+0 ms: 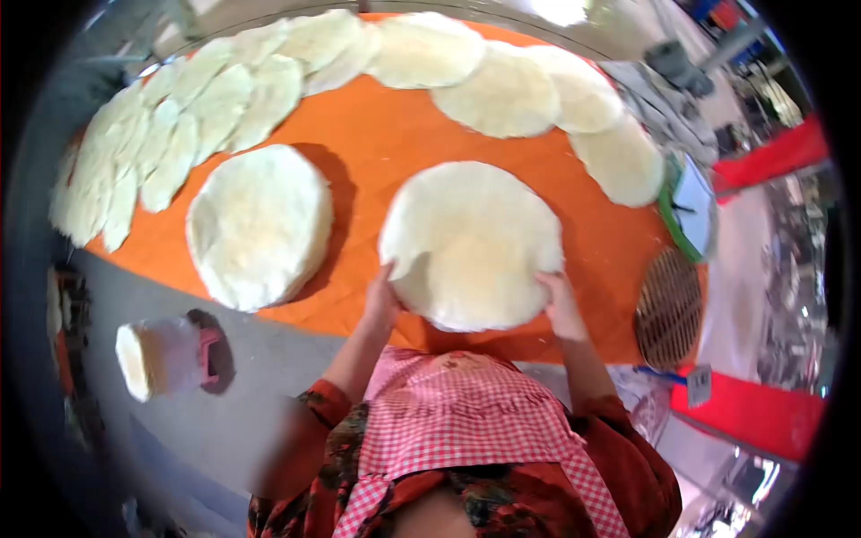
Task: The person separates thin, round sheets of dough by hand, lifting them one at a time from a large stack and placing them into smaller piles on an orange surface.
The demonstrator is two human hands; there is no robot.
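A thick stack of round, pale flatbreads [471, 242] lies at the front of the orange-covered table, right before me. My left hand [383, 294] grips its lower left edge, fingers partly hidden beneath. On the opposite side, my right hand [557, 291] closes on the right rim with the thumb near the top. To the left, a second tall stack of flatbreads [258, 226] stands apart from my hands. Single flatbreads [426, 49] overlap in a curved row along the table's far edge, and more of them [157, 148] fan out at the far left.
An orange cloth [377, 134] covers the table. At the right edge lie a round slatted wooden piece [668, 309], a green-rimmed item [683, 211] and grey cloth [650, 103]. A further bread stack [157, 359] stands low on the left by a pink object [207, 356].
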